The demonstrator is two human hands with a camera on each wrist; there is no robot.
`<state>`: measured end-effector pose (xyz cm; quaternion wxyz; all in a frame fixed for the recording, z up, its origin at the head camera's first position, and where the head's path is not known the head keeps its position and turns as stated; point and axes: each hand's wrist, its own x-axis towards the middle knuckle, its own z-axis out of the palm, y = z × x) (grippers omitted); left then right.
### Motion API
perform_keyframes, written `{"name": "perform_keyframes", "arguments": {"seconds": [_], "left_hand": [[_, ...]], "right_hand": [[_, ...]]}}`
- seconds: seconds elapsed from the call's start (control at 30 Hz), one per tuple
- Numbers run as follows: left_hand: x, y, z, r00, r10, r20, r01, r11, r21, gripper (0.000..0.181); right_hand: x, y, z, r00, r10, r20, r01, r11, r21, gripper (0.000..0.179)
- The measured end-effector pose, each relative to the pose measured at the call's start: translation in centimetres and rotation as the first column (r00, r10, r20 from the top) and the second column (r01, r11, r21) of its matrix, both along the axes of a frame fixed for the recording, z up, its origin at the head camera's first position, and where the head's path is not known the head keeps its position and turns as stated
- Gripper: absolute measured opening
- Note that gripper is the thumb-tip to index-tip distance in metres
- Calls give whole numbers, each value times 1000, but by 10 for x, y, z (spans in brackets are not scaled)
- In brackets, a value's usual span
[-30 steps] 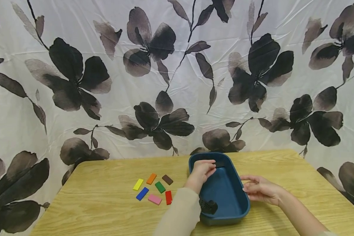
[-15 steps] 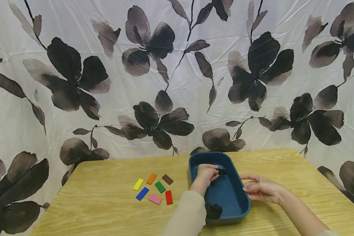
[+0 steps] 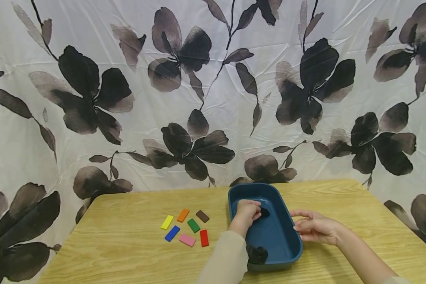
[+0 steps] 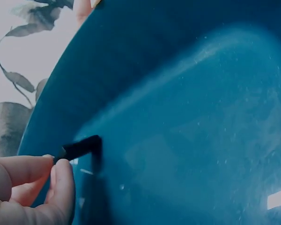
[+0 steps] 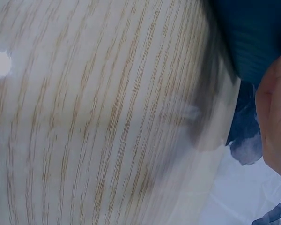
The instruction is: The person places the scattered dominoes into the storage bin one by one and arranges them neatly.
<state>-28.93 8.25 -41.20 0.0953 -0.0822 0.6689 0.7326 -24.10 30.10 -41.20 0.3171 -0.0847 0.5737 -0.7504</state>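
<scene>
In the head view my left hand [image 3: 246, 214] is inside the blue bin [image 3: 296, 258], near its far end. Between thumb and fingers it pinches a small black block [image 4: 86, 146], close over the bin floor in the left wrist view; whether the block touches the floor I cannot tell. From the head camera only part of the block shows beyond the fingers. My right hand [image 3: 317, 228] rests at the bin's right side, its fingers fairly straight against the outer wall and rim.
Left of the bin lie several small coloured blocks, among them a red block [image 3: 204, 238], a green block [image 3: 193, 225] and a brown block [image 3: 202, 216]. They lie on the wooden table [image 3: 120, 236]. A flowered curtain [image 3: 234, 118] hangs behind its far edge.
My left hand has moved slightly right and down into the bin with the black block, which has turned and shows less now. The right hand stays by the rim.
</scene>
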Motion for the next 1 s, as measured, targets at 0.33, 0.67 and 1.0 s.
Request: {"name": "perform_keyframes", "arguments": {"seconds": [0.33,0.67,1.0], "left_hand": [[-11,-10,13,995,-89,-54,92,995,41,17],[-7,-52,66,976,-215,-44,219,970,109,30],[-10,-130,80,971,-232,-53,238,962,136,38]], "right_hand": [[4,-3,7,1000,24,-9,-25,999,-25,46],[4,-6,1,998,59,-17,-60,996,-66,41],[4,-6,4,998,55,-15,-56,996,-72,43]]}}
